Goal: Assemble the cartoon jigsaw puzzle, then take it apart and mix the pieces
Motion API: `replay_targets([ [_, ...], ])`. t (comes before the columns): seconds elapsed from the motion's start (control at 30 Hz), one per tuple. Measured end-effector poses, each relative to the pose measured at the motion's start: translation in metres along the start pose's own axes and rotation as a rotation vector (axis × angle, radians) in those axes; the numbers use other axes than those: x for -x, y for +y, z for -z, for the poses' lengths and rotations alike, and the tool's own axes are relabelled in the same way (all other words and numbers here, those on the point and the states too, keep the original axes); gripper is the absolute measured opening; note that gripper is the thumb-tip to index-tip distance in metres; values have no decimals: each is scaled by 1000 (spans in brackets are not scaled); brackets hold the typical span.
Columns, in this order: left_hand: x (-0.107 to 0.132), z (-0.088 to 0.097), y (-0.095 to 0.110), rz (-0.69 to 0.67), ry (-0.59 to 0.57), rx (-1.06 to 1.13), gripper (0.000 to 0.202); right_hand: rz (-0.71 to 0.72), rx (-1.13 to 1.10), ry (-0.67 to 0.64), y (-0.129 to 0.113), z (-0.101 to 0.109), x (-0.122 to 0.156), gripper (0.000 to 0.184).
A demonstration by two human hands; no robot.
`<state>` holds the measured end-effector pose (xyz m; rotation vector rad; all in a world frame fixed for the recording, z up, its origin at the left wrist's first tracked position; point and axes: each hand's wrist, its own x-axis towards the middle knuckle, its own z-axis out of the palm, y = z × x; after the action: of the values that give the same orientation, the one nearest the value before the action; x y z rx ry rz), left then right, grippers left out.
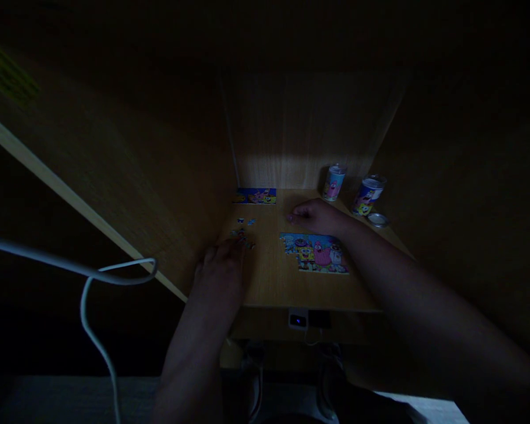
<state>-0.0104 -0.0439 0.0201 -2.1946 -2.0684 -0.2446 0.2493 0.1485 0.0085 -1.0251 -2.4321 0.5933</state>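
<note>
A partly assembled cartoon jigsaw puzzle [320, 256] lies on the wooden desk, its left edge uneven. Just above it rests my right hand [313, 215], fingers curled together in a pinch; whatever they hold, if anything, is hidden. To the left, my left hand [221, 265] reaches to a small cluster of loose puzzle pieces [249, 245], its fingers apart and the fingertips at the pieces. Two more loose pieces [246, 221] lie a little farther back. A blue assembled puzzle strip [262, 196] sits at the back left of the desk.
Two cartoon-printed cans [333, 184] [367, 197] stand at the back right, with a round metal lid [377, 220] beside them. Wooden panels enclose the desk. A white cable [88, 294] hangs at left. Below the front edge is a small device [298, 320] with a lit display.
</note>
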Motion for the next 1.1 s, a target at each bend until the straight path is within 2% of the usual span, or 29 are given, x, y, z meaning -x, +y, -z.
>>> replay_targets([
  [0.13, 3, 2, 12, -34, -57, 3, 66, -16, -10, 1, 4, 0, 1, 46],
  [0.23, 2, 1, 19, -51, -35, 50, 51, -31, -32, 2, 7, -1, 2, 48],
  [0.33, -1, -4, 22, -49, -18, 92, 45, -53, -41, 6, 10, -1, 2, 50],
  [0.5, -6, -17, 20, -90, 14, 135, 49, -57, -35, -5, 9, -1, 3, 50],
  [0.6, -9, -23, 22, -101, -24, 126, 57, -50, -47, 3, 6, -1, 3, 50],
  [0.83, -35, -27, 26, -25, -71, 130, 75, -56, -33, 3, 3, -2, 3, 47],
  [0.93, -43, -29, 25, -12, -42, 157, 76, -43, -39, 0, 3, -2, 3, 46],
  [1.1, -43, -30, 22, -50, 12, 232, 69, -43, -52, 8, 3, -4, 3, 48],
])
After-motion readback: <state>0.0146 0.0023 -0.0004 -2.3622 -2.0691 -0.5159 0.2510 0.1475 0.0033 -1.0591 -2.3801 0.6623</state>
